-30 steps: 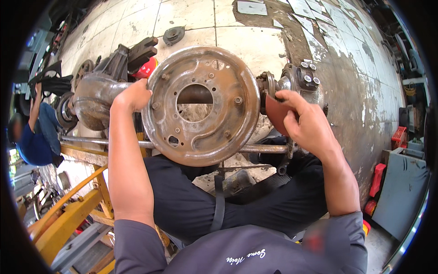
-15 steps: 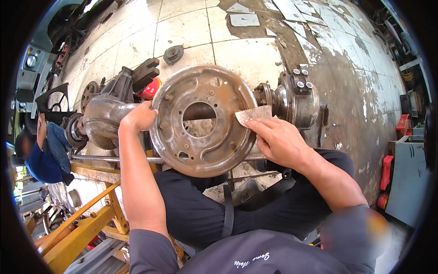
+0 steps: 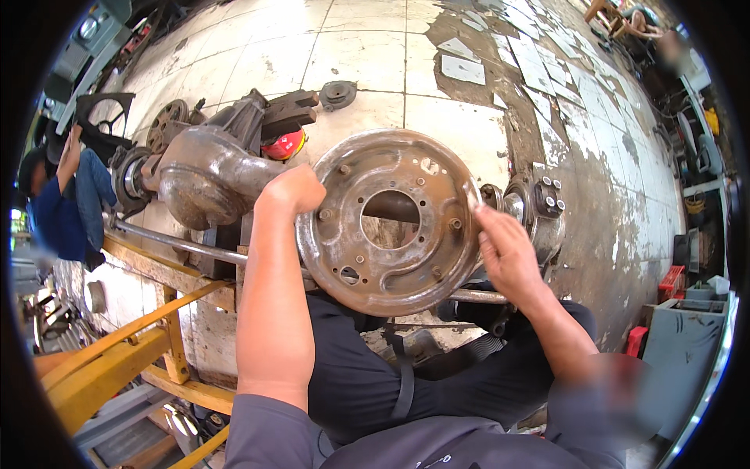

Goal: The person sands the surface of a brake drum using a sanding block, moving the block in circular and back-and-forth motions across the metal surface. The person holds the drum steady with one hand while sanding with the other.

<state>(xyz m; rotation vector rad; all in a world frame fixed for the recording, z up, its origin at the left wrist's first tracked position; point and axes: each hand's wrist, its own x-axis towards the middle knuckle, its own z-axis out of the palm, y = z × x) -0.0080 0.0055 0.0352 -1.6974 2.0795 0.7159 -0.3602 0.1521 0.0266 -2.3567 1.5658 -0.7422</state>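
A round, rusty brown brake backing plate [image 3: 398, 281] stands tilted above my lap, its face toward me, with a large centre hole and several smaller holes. My left hand [image 3: 292, 188] is closed on its left rim; the fingertips are hidden behind the edge. At the right rim my right hand [image 3: 508, 248] pinches a small piece of sandpaper [image 3: 473, 195], pressed against the metal and seen nearly edge-on. Behind the plate lies a greasy axle housing [image 3: 205, 181], its hub end [image 3: 535, 209] showing to the right of the plate.
A yellow metal frame [image 3: 117, 371] stands at lower left. Beyond the axle are a red can [image 3: 284, 145] and a round metal part [image 3: 337, 95]. A co-worker in blue [image 3: 61, 215] sits at far left. At right stand a grey cabinet [image 3: 681, 356] and a red crate [image 3: 671, 283].
My view has turned and shifted, so the plate appears further right. The sandpaper, earlier lying flat over the right rim, is now nearly edge-on there. My left hand keeps its hold.
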